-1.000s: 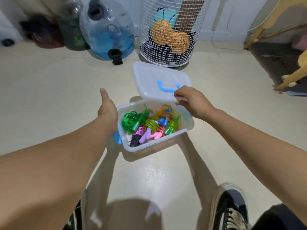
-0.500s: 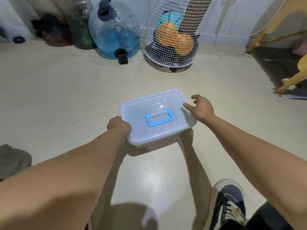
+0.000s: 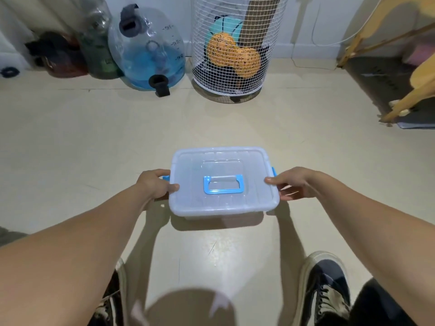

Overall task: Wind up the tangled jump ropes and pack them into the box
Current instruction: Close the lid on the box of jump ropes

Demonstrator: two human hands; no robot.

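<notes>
Nearest, two shoes [image 3: 322, 285] frame the bottom at five and seven o'clock. Centre frame, the box [image 3: 186, 208] sits on the floor with its lid [image 3: 223, 165] on (ropes not visible through it). The left hand [image 3: 156, 184] curls round the nine o'clock edge by the blue latch [image 3: 166, 177]; the right hand [image 3: 294, 183] pinches the three o'clock edge. Judged step: closing up. Next, press both latches shut. Beyond, at twelve, a wire basket [image 3: 237, 45].
</notes>
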